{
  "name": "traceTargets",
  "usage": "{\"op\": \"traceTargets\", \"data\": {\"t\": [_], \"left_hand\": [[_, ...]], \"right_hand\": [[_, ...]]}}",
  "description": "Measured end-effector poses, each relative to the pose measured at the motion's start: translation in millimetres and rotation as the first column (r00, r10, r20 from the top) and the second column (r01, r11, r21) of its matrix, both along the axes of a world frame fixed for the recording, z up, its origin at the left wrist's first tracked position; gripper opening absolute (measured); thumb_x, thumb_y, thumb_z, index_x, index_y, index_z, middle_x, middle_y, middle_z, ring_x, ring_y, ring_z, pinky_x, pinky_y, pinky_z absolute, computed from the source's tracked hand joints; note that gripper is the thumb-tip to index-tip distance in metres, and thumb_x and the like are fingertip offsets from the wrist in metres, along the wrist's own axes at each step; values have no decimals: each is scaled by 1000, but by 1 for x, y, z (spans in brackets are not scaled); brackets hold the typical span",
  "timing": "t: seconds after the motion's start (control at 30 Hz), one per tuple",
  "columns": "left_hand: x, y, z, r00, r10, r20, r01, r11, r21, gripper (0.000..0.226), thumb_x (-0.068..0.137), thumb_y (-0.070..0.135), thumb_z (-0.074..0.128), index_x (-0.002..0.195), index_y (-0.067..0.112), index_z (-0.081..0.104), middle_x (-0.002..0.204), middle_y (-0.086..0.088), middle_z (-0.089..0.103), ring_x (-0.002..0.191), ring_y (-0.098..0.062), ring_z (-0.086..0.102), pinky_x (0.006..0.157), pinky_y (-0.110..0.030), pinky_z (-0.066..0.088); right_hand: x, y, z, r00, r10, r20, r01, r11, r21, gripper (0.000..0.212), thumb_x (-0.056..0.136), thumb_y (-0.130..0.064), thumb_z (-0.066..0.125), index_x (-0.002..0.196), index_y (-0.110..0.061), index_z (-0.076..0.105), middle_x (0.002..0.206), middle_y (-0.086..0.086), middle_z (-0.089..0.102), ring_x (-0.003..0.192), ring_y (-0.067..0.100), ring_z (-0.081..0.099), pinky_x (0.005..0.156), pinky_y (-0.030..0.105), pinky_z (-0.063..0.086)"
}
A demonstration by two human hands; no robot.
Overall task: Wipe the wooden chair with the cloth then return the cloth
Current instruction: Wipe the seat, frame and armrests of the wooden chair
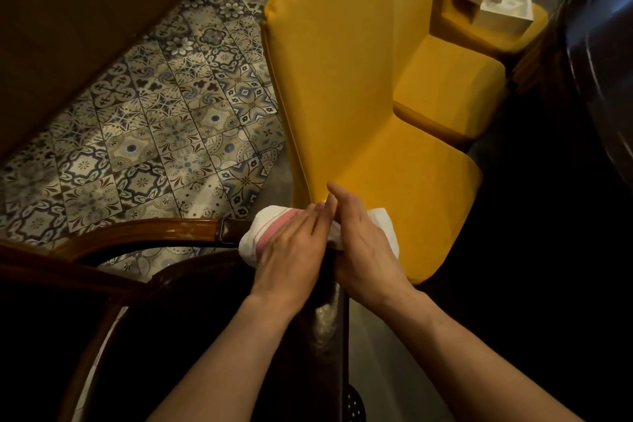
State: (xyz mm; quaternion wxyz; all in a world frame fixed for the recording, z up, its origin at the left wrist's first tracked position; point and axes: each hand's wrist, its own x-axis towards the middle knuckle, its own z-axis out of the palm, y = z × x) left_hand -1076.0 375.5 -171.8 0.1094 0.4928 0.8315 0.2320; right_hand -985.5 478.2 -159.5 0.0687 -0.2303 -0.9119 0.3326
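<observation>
The dark wooden chair [144, 233] fills the lower left, its curved top rail running toward the centre. A white cloth [263, 226] with a pink stripe is wrapped over the rail's right corner. My left hand [291, 250] presses flat on the cloth from the left. My right hand [359, 243] grips the cloth's other side against the chair's upright post, fingers partly extended. Part of the cloth [383, 223] shows beyond my right hand. The cloth's middle is hidden under both hands.
A yellow upholstered chair [342, 79] stands directly behind the wooden one, with a second yellow chair [452, 79] beyond it. Patterned floor tiles [154, 134] spread to the left. A dark rounded object [603, 44] sits at the right edge. A white box [507, 7] rests far back.
</observation>
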Motion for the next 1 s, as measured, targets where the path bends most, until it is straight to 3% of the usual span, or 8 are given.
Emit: {"op": "traceTargets", "data": {"t": [0.2, 0.33, 0.47, 0.57, 0.67, 0.73, 0.83, 1.0], "left_hand": [[-41, -30, 25, 989, 14, -150, -5, 998, 60, 68, 82, -2, 44, 147, 20, 48, 149, -7, 51, 139, -25, 46, 115, -43, 37], [-84, -74, 26, 971, 128, -200, -122, 992, 43, 77, 75, -16, 54, 142, 21, 54, 147, -8, 53, 135, -27, 50, 115, -43, 37], [-120, -125, 13, 962, 186, -199, -200, 978, -52, 92, 71, -22, 58, 146, 32, 49, 151, -4, 48, 138, -29, 47, 112, -45, 40], [-133, -156, -5, 980, 131, -150, -152, 978, -139, 100, 65, -24, 63, 147, 30, 45, 154, -4, 43, 142, -34, 40, 118, -47, 29], [-130, -164, -19, 990, 91, -112, -115, 965, -237, 113, 62, -18, 59, 153, 39, 24, 163, 4, 25, 150, -35, 21, 123, -52, 11], [-122, -152, -24, 989, 69, -128, -104, 951, -290, 113, 68, 2, 60, 153, 50, 4, 166, 13, 6, 153, -31, 0, 121, -61, 2], [-106, -129, -30, 981, 22, -195, -81, 950, -301, 102, 78, 24, 59, 155, 42, -5, 167, 10, -2, 153, -21, -13, 114, -71, -3], [-105, -130, -42, 967, 44, -251, -119, 949, -292, 98, 83, 13, 56, 158, 32, -5, 168, 6, -3, 153, -19, -13, 118, -64, -1]], "right_hand": [[-13, -6, 5, 999, -28, 25, 24, 987, 160, 109, 69, -38, 82, 154, -18, 18, 142, 3, 47, 124, 24, 49, 99, 38, 43], [-31, -26, 0, 989, -15, 150, -15, 979, 202, 117, 71, -81, 56, 156, -17, 7, 163, 7, 25, 148, 27, 23, 120, 48, 21], [-49, -44, -17, 964, 31, 265, -93, 970, 223, 124, 72, -79, 62, 157, -15, -1, 167, 5, 9, 152, 24, 7, 123, 44, 8], [-57, -52, -27, 949, 22, 313, -104, 964, 246, 120, 76, -72, 66, 157, -14, 0, 167, 6, 12, 153, 24, 6, 123, 46, 6], [-58, -54, -34, 943, 41, 330, -148, 940, 307, 113, 78, -71, 64, 158, -19, 5, 167, 3, 14, 153, 23, 3, 123, 48, 3], [-57, -55, -37, 937, 53, 344, -177, 924, 339, 113, 78, -72, 63, 158, -21, 4, 167, 2, 11, 153, 24, 0, 123, 50, 2], [-56, -56, -41, 925, 49, 376, -196, 911, 363, 116, 76, -75, 62, 158, -21, 0, 167, 3, 7, 153, 25, -4, 122, 52, 2], [-55, -57, -44, 914, 40, 403, -206, 902, 379, 123, 72, -77, 64, 158, -22, -3, 167, 4, 3, 152, 24, -8, 122, 53, 1]]}}
